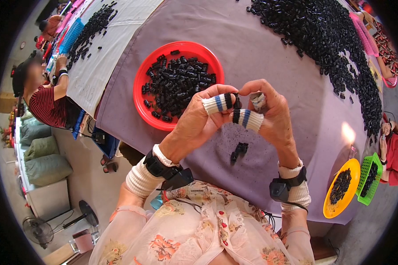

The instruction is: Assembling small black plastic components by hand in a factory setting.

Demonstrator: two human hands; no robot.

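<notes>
Both my hands meet over the cloth-covered table, fingertips pinched around a small black plastic part [237, 102]. My left hand [192, 117] grips it from one side, closed, with a white knitted finger sleeve striped blue and black. From the other side my right hand [276, 112] is also closed on it; its thumb wears a similar sleeve, and a pale wrap covers another finger. Much of the part is hidden by the fingers. Below the hands, a few loose black plastic parts [239, 152] lie on the cloth amid dark specks. A red basin [139, 84] of black parts stands beyond my left hand.
A large heap of black parts [323, 33] spreads across the far right. Near the right edge are a yellow plate [352, 164] and a green basket [366, 194], both holding dark pieces. Co-workers sit at left [48, 99] and right. A fan [37, 232] stands lower left.
</notes>
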